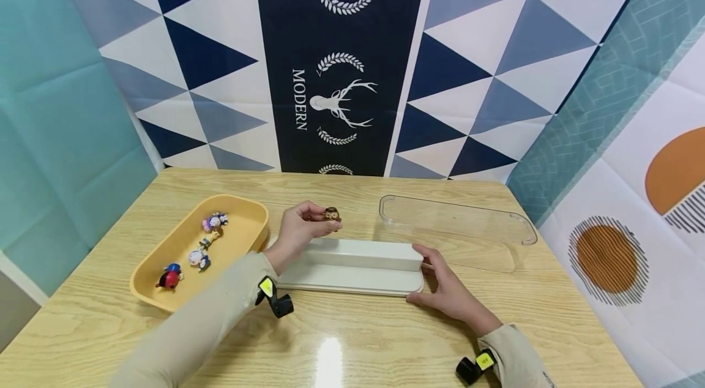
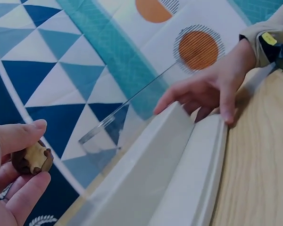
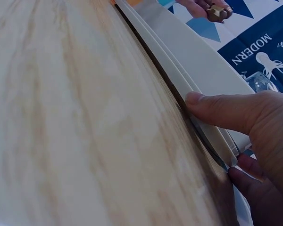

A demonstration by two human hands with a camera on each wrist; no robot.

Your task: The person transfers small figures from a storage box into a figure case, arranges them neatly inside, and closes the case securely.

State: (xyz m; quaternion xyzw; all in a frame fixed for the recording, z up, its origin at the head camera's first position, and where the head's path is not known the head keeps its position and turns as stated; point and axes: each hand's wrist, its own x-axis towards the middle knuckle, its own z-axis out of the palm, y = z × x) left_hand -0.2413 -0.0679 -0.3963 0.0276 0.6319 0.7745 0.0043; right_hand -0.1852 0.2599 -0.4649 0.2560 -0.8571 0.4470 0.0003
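Note:
A small brown figurine (image 1: 331,214) is pinched between the thumb and fingers of my left hand (image 1: 300,232), above the left part of a white stepped stand (image 1: 352,276). In the left wrist view the figurine (image 2: 34,158) shows its tan and dark brown side. My right hand (image 1: 447,287) grips the stand's right end, thumb at the front edge and fingers behind. The right wrist view shows that thumb (image 3: 221,109) pressed on the stand's rim (image 3: 179,89). The stand's left end is partly hidden behind my left forearm.
On the left, a yellow tray (image 1: 242,235) holds several small figurines, among them a red and blue one (image 1: 171,278). A clear plastic cover (image 1: 457,216) stands at the back right of the wooden table (image 1: 374,345). Patterned cloth (image 1: 341,70) hangs behind.

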